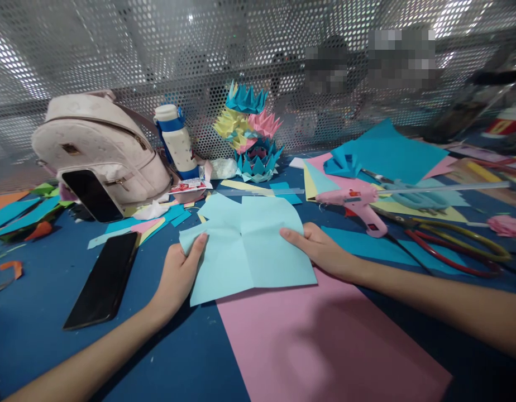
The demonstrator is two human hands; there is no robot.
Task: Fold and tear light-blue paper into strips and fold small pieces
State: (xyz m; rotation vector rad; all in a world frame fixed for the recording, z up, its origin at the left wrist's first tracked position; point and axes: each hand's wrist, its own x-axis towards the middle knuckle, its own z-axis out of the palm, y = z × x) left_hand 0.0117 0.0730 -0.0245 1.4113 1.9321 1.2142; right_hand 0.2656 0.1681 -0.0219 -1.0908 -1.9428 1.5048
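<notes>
A light blue sheet of paper (275, 245) with creases crossing at its middle is held up in front of me. My left hand (180, 268) grips its left edge, thumb on the face and fingers hidden behind. On the opposite edge, my right hand (320, 248) pinches it the same way, the thumb lying on the paper. The sheet has a slit at its top edge and bends slightly along the creases. Below it, a large pink sheet of paper (342, 340) lies on the blue table (166, 368).
Left lie a black phone (103, 279) and a backpack (103, 145) with another phone (92, 195) against it. Behind stand a bottle (178, 145) and folded-paper flowers (249, 128). Right are a pink glue gun (358, 204), red-and-yellow-handled scissors (454, 245) and a blue sheet (392, 153).
</notes>
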